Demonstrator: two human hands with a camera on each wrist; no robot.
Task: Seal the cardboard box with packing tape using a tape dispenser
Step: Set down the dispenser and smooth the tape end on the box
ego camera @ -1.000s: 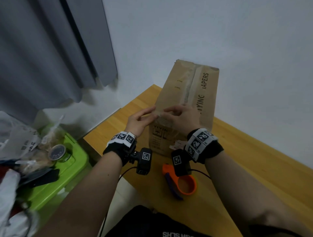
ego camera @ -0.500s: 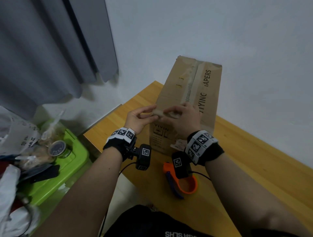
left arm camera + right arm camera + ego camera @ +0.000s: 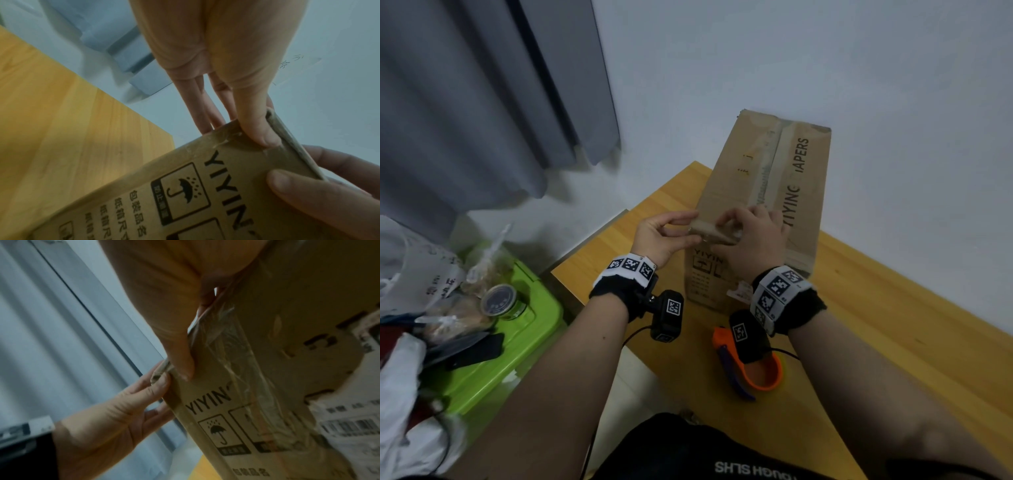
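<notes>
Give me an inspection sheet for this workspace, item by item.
Surface: wooden table, by a white wall.
Job's things: cardboard box upright on the table, old tape along its top seam; orange tape dispenser lies in front of it, untouched.
Clutter: green bin beside the table, with a tin and bags on it.
Grippers: left hand and right hand both pinch the box's near top edge.
Cables: a black cable runs from the left wrist camera.
Surroundings: grey curtain.

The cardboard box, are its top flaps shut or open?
Shut: the cardboard box top flaps lie flat, meeting along a taped centre seam.
</notes>
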